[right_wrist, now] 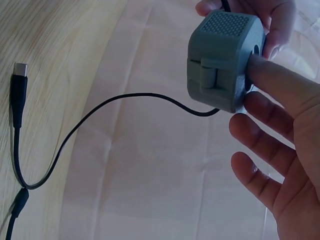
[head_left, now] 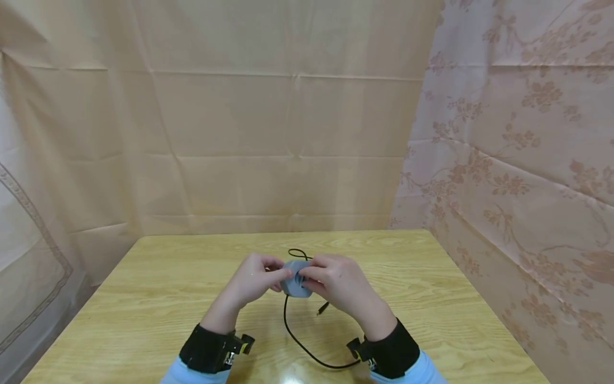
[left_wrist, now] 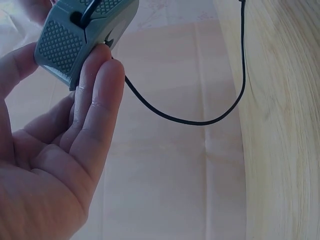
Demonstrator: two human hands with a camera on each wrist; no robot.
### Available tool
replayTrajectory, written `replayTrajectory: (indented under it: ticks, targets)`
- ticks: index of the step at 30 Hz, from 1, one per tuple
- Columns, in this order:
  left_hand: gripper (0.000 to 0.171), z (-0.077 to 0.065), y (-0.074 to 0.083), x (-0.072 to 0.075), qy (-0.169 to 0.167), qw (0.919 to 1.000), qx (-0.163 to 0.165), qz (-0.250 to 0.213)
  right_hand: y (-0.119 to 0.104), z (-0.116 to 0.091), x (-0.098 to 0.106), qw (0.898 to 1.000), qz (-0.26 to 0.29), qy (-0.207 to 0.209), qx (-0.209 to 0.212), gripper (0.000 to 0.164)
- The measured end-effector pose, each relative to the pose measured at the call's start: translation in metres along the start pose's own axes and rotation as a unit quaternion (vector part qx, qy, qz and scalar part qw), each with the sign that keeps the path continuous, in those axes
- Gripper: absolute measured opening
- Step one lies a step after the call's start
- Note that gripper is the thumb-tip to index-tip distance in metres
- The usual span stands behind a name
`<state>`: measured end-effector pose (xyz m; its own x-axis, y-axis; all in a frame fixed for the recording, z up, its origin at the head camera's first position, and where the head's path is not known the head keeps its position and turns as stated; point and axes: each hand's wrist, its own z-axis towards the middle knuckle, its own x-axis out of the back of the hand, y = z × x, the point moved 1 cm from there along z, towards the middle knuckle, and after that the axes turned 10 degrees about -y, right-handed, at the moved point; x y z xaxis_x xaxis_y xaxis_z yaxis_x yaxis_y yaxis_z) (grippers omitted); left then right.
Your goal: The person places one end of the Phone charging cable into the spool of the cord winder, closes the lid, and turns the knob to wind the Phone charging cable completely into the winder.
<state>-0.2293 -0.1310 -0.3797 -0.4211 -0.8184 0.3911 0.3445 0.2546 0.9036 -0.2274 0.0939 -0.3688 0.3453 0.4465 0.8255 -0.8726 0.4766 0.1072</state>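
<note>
Both hands hold a small blue-grey cable winder [head_left: 297, 291] above the middle of the table. It is a rounded block with dimpled grip panels, a round opening in its face and a small clasp or hinge on one side, seen in the right wrist view. My left hand [head_left: 254, 280] grips its left side between thumb and fingers. From the right, my right hand [head_left: 342, 280] pinches it, with the thumb at the round opening [right_wrist: 256, 50]; the other fingers spread beside it. A black cable [head_left: 298, 342] runs out of the winder at two sides.
The cable loops toward the near side of the wooden table [head_left: 158, 298], and a smaller loop lies behind the winder. A USB-C plug [right_wrist: 19, 97] and a second black cable end [right_wrist: 20, 202] show in the right wrist view. Beige cloth [head_left: 268, 133] hangs behind the table.
</note>
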Motion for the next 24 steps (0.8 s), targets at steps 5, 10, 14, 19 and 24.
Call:
replayTrajectory:
  ticks: [5,10,14,19,24]
  targets:
    - [0.025,0.0000,0.0003,0.0010,-0.016,0.9998,-0.006,-0.003,0.0016,-0.0013,0.0015,1.000,0.002,-0.005,0.000,0.020]
    - [0.026,0.0000,0.0008,0.0016,-0.032,0.9995,-0.004,-0.009,0.0022,-0.0018,0.0030,1.000,0.007,0.004,0.009,0.020]
    - [0.027,-0.0004,0.0007,0.0026,-0.038,0.9992,-0.004,-0.015,0.0022,-0.0018,0.0033,1.000,0.010,0.015,0.017,0.020]
    - [0.028,-0.0005,0.0004,0.0034,-0.040,0.9988,-0.004,-0.029,0.0035,-0.0024,0.0019,0.999,0.006,0.036,0.023,0.018]
    - [0.030,-0.0010,0.0020,0.0031,-0.036,0.9984,0.002,-0.043,0.0047,-0.0026,-0.0001,0.998,-0.003,0.053,0.027,0.017]
